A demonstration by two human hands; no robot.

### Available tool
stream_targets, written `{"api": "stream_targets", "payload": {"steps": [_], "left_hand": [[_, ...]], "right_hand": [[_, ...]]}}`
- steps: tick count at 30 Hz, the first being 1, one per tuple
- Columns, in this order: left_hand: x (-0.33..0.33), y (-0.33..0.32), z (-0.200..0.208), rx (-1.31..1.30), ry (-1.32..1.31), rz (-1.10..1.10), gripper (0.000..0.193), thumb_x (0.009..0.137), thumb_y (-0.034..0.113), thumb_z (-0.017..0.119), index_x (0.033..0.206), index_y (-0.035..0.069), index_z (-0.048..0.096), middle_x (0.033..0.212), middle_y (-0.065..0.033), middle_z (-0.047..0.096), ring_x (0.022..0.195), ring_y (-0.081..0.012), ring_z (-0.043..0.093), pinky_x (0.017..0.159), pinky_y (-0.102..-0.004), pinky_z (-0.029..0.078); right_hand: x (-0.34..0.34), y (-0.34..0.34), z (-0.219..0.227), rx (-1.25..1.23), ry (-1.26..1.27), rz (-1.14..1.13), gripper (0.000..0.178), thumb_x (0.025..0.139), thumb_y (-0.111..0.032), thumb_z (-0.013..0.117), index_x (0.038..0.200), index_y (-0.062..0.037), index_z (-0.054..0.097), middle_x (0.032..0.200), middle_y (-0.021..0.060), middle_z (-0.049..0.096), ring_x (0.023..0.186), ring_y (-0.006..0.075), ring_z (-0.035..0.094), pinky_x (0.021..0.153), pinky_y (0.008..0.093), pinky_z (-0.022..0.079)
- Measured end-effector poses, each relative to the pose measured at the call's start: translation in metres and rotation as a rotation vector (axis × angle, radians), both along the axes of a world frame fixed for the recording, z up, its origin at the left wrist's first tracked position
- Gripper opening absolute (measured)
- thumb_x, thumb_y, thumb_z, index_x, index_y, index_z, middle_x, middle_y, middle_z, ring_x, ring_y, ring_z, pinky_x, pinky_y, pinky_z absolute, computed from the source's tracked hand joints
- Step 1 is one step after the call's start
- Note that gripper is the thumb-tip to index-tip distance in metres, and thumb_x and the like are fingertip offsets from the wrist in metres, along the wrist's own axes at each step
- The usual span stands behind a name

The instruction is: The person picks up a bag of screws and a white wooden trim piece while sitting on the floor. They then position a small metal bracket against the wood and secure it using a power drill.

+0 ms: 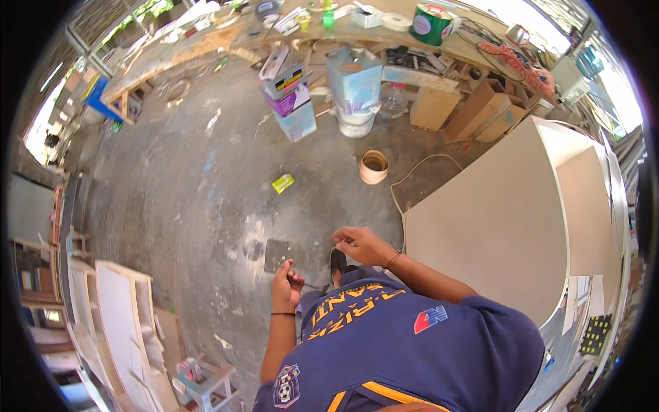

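My left hand [287, 284] is raised over the floor with its fingers curled and thumb and forefinger pressed together. If it pinches anything, that is too small to make out. To its right, my right hand [364, 245] reaches in front of my body, fingers bent toward the thumb; whatever they may hold cannot be made out. The two hands are apart. Below them on the floor lies a dark square patch [278, 255], beside my dark shoe [338, 261]. A small yellow-green packet [283, 182] and a roll of wood-coloured edging strip [373, 167] lie farther ahead.
A large pale cabinet [494, 213] stands close on my right, with a cable [412, 180] beside it. Boxes [288, 103] and a white bucket [355, 122] stand before the cluttered workbench [226, 36]. Pale shelf units [123, 309] and a stool [206, 381] are at left.
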State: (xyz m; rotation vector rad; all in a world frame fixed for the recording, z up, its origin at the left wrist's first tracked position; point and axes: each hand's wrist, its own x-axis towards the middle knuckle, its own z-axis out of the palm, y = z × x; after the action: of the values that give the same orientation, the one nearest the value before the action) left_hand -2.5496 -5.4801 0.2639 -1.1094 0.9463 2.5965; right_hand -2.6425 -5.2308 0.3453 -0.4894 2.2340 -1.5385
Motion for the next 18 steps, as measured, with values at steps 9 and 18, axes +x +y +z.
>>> {"api": "stream_targets", "payload": {"steps": [9, 18], "left_hand": [[-0.200, -0.021, -0.019, -0.066, -0.118, -0.248, 0.011, 0.093, 0.020, 0.056, 0.098, 0.011, 0.058, 0.068, 0.0032, 0.049, 0.059, -0.0089, 0.049, 0.055, -0.0271, 0.048], [-0.392, -0.025, -0.033, -0.044, -0.049, -0.482, 0.019, 0.094, 0.026, 0.053, 0.098, 0.008, 0.057, 0.060, 0.0051, 0.041, 0.052, -0.0078, 0.042, 0.051, -0.0275, 0.042]], "right_hand": [[-0.093, 0.032, 0.008, -0.267, -0.366, -0.452, 0.031, 0.089, -0.018, 0.057, 0.111, 0.0040, 0.058, 0.099, 0.0095, 0.066, 0.084, 0.0148, 0.063, 0.074, 0.0272, 0.050], [-0.295, 0.029, -0.034, -0.552, -0.592, -0.746, 0.028, 0.091, -0.021, 0.058, 0.112, -0.0034, 0.057, 0.098, 0.0068, 0.065, 0.077, 0.0107, 0.062, 0.061, 0.0228, 0.046]]}}
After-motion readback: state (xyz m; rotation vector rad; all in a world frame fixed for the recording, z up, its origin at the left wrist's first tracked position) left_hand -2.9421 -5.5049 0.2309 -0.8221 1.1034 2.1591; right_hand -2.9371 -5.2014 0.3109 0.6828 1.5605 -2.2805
